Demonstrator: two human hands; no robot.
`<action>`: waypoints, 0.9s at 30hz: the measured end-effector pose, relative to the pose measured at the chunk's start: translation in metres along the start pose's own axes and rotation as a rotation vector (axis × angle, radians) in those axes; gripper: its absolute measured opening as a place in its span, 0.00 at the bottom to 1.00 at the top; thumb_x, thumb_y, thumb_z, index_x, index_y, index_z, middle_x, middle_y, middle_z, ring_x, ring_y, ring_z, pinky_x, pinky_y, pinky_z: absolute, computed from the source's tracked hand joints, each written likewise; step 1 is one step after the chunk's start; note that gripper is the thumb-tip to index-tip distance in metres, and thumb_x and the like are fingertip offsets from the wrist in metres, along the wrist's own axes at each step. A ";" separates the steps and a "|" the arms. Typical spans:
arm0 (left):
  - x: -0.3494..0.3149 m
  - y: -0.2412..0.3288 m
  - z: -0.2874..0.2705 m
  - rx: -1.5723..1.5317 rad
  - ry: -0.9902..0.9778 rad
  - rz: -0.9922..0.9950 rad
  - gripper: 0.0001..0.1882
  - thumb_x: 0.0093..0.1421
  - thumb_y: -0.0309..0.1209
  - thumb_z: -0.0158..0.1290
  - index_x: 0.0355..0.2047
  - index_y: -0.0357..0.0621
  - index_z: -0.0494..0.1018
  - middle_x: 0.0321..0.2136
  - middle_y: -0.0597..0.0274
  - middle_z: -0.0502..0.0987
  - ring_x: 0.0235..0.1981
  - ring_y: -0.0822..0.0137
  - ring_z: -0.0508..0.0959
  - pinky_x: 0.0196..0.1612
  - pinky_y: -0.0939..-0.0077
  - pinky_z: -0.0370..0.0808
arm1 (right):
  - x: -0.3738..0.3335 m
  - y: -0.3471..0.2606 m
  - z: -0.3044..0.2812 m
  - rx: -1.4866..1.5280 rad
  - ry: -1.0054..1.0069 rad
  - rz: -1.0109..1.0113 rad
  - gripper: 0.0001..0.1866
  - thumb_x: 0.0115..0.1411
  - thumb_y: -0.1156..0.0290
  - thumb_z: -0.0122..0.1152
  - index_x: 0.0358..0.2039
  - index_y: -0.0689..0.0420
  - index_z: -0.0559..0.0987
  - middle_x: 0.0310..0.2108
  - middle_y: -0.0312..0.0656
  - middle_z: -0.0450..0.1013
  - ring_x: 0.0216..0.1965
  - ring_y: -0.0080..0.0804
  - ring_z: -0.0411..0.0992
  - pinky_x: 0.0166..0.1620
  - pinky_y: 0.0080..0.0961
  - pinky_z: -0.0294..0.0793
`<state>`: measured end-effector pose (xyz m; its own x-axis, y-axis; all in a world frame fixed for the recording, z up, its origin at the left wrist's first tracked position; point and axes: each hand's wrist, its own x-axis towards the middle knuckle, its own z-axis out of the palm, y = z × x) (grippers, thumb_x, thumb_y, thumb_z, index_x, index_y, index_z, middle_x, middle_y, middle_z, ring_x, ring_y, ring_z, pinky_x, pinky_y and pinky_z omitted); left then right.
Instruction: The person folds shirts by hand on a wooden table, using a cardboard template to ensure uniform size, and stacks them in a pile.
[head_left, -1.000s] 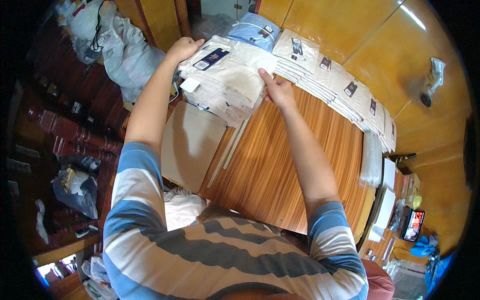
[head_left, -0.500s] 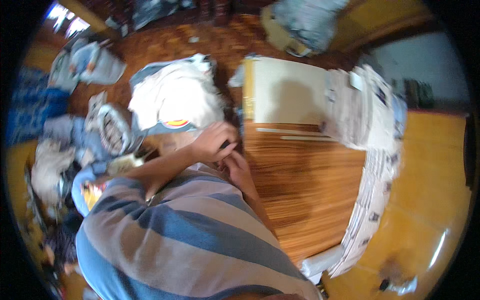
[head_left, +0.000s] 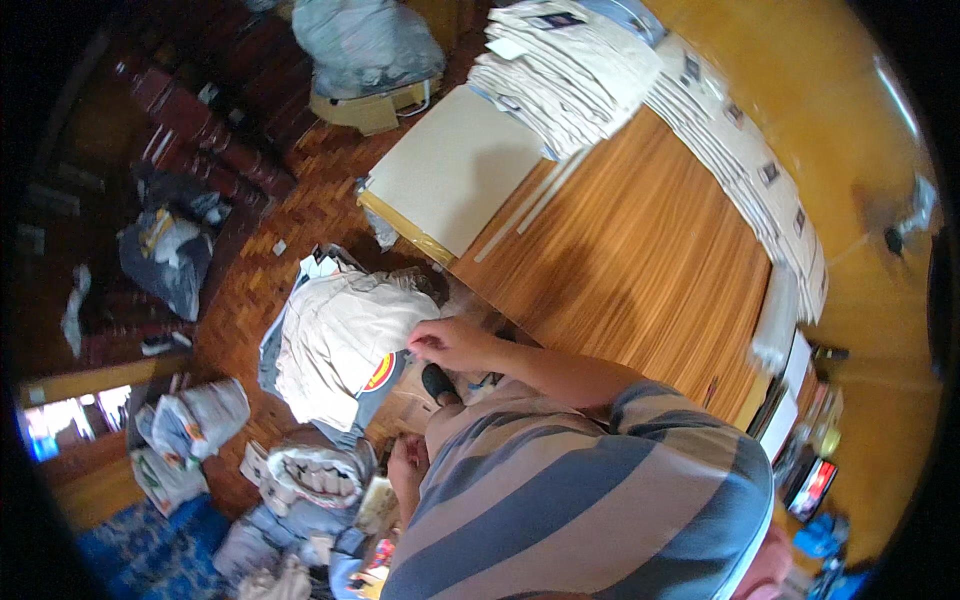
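A pile of cream-white garments [head_left: 345, 325] lies low in front of me, a round red and yellow print [head_left: 380, 372] at its near edge. My right hand [head_left: 455, 345] is held above the pile's right edge, its fingers curled together at the tips. Lower and closer to my body, my left hand [head_left: 405, 468] is also closed, partly hidden by my striped shirt. What either hand holds, if anything, is too small or hidden to make out. Between the hands, a dark shoe [head_left: 437, 383] shows on my foot.
To the right, a wood-grain table [head_left: 620, 250] bears stacked folded cream garments [head_left: 570, 75], a pale board [head_left: 460, 170] and narrow strips [head_left: 530, 205]. Filled bags [head_left: 190, 425] and an open sack [head_left: 320, 475] stand at the left. A large plastic bag [head_left: 365, 45] sits at the back.
My hands were together beside the pile and are now apart, the right over the pile's edge and the left near my body. The view has turned to the right.
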<state>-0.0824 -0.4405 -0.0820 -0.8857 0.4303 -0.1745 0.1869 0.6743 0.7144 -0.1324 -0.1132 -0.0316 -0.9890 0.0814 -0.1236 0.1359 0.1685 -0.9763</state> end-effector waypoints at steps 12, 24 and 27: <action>0.315 0.323 -0.062 -0.112 -0.196 0.938 0.02 0.66 0.21 0.58 0.37 0.35 0.80 0.35 0.59 0.83 0.39 0.70 0.80 0.45 0.74 0.77 | -0.461 0.063 -0.123 -0.871 1.721 0.904 0.22 0.66 0.57 0.67 0.48 0.66 0.81 0.48 0.60 0.77 0.50 0.58 0.76 0.54 0.46 0.76; 0.437 0.547 0.071 0.092 -0.024 1.072 0.18 0.63 0.41 0.65 0.44 0.39 0.85 0.41 0.52 0.87 0.38 0.61 0.86 0.43 0.67 0.81 | -0.489 0.139 -0.102 -0.992 1.815 1.081 0.30 0.65 0.50 0.68 0.56 0.63 0.80 0.58 0.60 0.72 0.59 0.61 0.70 0.60 0.52 0.71; 0.437 0.576 0.101 0.225 -0.004 1.123 0.21 0.59 0.48 0.66 0.42 0.45 0.87 0.40 0.51 0.86 0.39 0.55 0.86 0.43 0.62 0.81 | -0.487 0.138 -0.123 -1.015 1.817 1.138 0.24 0.65 0.53 0.69 0.49 0.62 0.81 0.51 0.58 0.75 0.53 0.61 0.72 0.56 0.54 0.72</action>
<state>-0.3188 0.1966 0.1847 -0.1697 0.8589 0.4832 0.9437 0.0003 0.3308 0.3749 -0.0092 -0.0843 0.4200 0.7984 0.4314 0.9069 -0.3519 -0.2317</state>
